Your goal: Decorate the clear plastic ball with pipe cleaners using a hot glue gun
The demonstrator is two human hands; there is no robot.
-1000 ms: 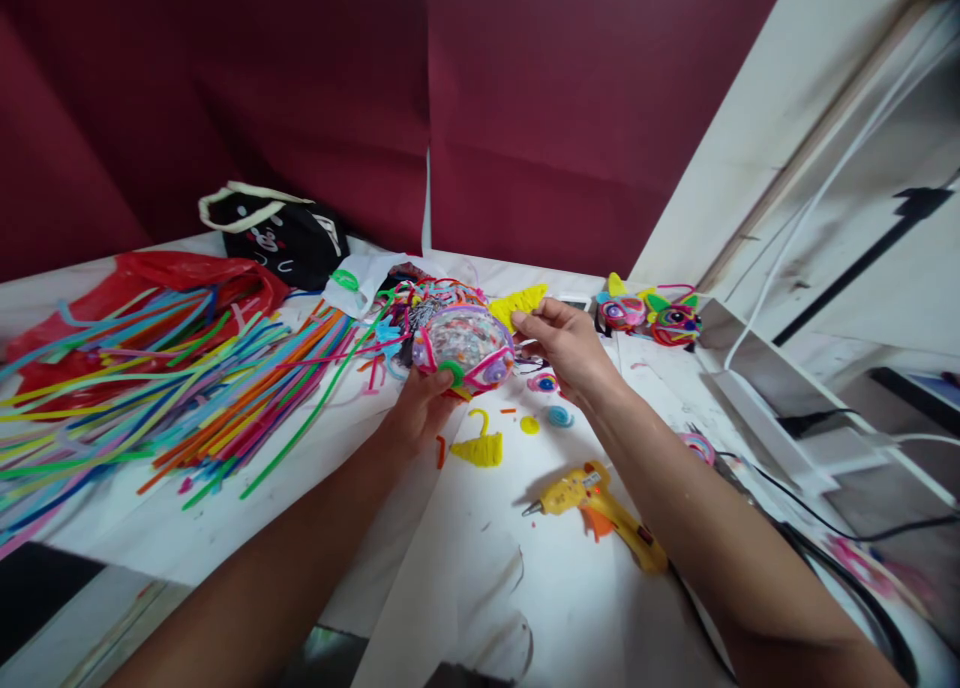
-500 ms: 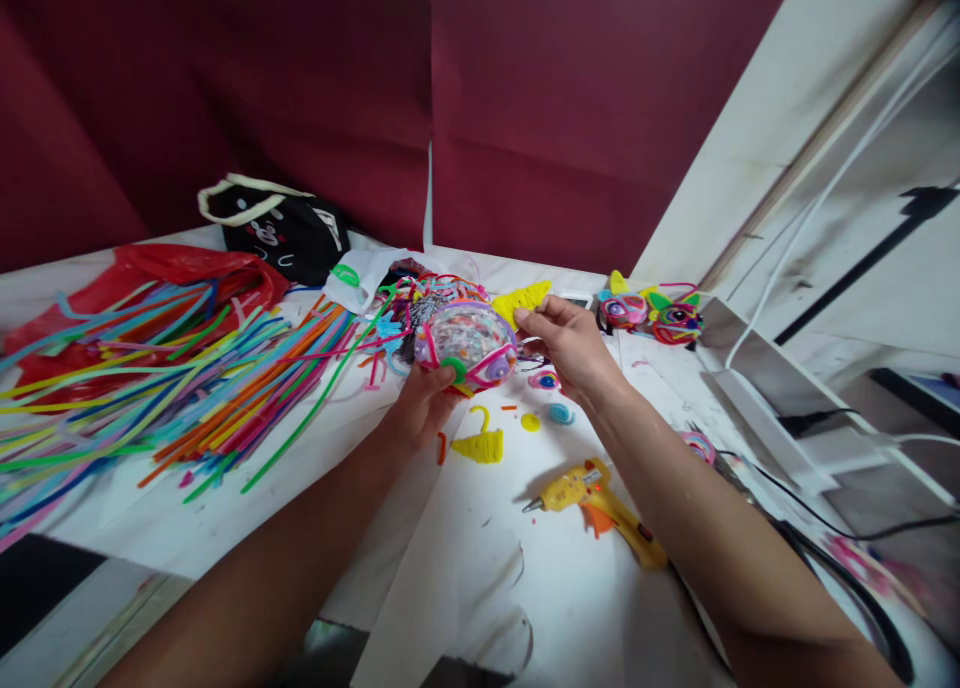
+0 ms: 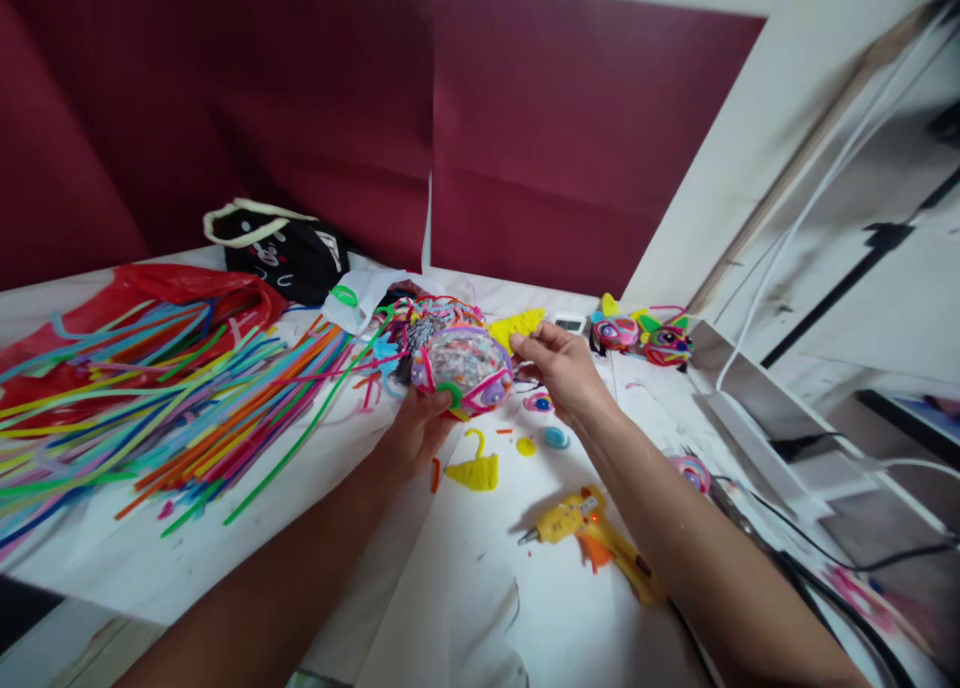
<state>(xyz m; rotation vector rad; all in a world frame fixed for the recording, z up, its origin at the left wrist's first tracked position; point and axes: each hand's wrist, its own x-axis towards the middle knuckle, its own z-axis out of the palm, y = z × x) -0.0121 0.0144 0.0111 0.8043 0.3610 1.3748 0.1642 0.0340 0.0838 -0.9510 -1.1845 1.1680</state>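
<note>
My left hand is closed on the lower left of a rounded craft ball, its middle clear with coloured bits, its rim wound in pink and purple pipe cleaners. Between the thumb and fingers of my right hand is a yellow pipe-cleaner triangle, held at the ball's upper right edge; whether they touch I cannot tell. Below the ball lie a second yellow triangle, a yellow disc and a blue coil. A yellow glue gun rests beside my right forearm.
Loose pipe cleaners spread across the left side, partly on a red plastic bag. A black bag stands behind. Finished-looking pipe-cleaner figures sit at the back right. A white power strip and black cords lie on the right.
The camera view has tilted up slightly, so everything sits lower in the picture. Both hands keep their holds on the ball and the yellow triangle, with little other movement.
</note>
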